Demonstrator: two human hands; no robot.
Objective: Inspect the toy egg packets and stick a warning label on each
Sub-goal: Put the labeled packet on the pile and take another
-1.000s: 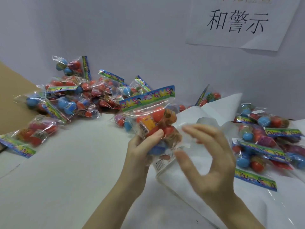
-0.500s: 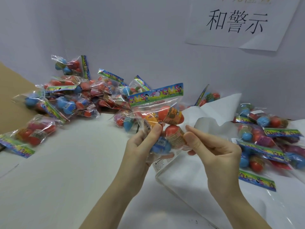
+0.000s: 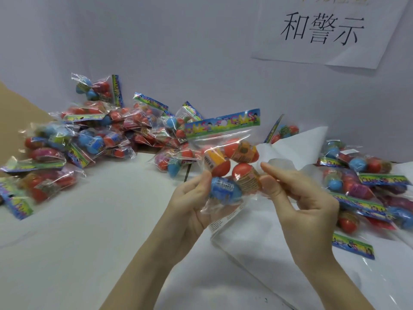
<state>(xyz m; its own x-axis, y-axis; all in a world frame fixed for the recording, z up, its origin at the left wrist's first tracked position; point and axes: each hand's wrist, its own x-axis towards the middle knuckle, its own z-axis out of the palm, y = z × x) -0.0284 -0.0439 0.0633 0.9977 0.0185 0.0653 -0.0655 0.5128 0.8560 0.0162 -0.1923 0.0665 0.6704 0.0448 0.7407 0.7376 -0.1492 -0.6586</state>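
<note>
Change: since half a second ago the held packet has tipped a little so its header card sits further right, and the right hand's thumb and forefinger have closed onto the packet's right side
Held packet: a clear toy egg packet [image 3: 225, 166] is lifted above the bench, header card on top, with red, orange and blue eggs inside
Left hand: the left hand [image 3: 192, 202] grips the packet's lower left part, thumb pressed on the front beside the blue egg, fingers curled behind
Right hand: the right hand [image 3: 299, 193] pinches the packet's right edge between thumb and forefinger, the other fingers loosely curled
Label: a white printed label [image 3: 225, 220] shows through the plastic at the packet's bottom, below the blue egg
Left pile: a heap of packets [image 3: 93, 135] lies on the far left of the white bench [image 3: 67, 242], against the wall
Right pile: more packets [image 3: 362, 189] lie to the right, on a clear plastic sheet [image 3: 257, 253]
Wall: a paper sign [image 3: 324, 30] with black characters hangs at upper right
</note>
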